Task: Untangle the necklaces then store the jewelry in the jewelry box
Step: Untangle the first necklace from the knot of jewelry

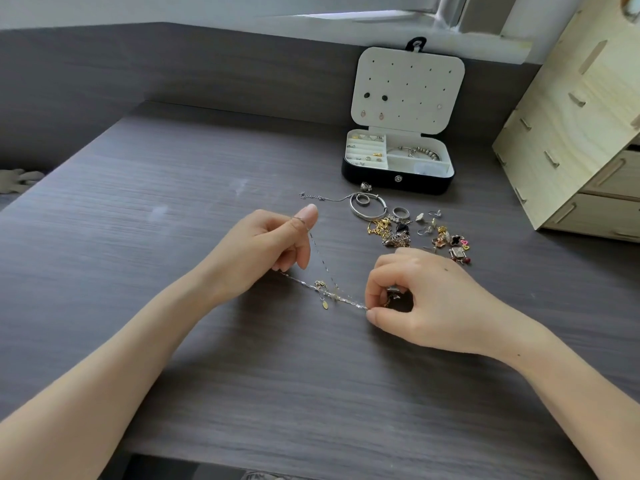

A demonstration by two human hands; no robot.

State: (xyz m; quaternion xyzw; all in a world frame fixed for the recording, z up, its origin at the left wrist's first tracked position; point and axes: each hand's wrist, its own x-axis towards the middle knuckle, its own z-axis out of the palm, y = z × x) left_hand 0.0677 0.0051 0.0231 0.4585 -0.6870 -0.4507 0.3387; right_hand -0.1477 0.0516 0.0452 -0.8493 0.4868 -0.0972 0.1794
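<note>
A thin silver necklace chain (325, 268) is stretched between my two hands just above the dark desk. My left hand (266, 244) pinches one strand between thumb and forefinger, with the chain looped over the fingertip. My right hand (426, 299) pinches the other end, with a small dark bunch of jewelry tucked under its curled fingers. A small gold clasp and oval tag (322, 292) hang from the chain's middle. The black jewelry box (398, 178) stands open at the back, with its white lid upright and rings and a bracelet inside.
A pile of loose jewelry (405, 230) lies in front of the box: a silver bangle (367, 209), rings, gold chains, earrings and charms. A wooden drawer unit (581, 140) stands at the right. The desk (173, 341) ends at a front edge near me and a raised back wall.
</note>
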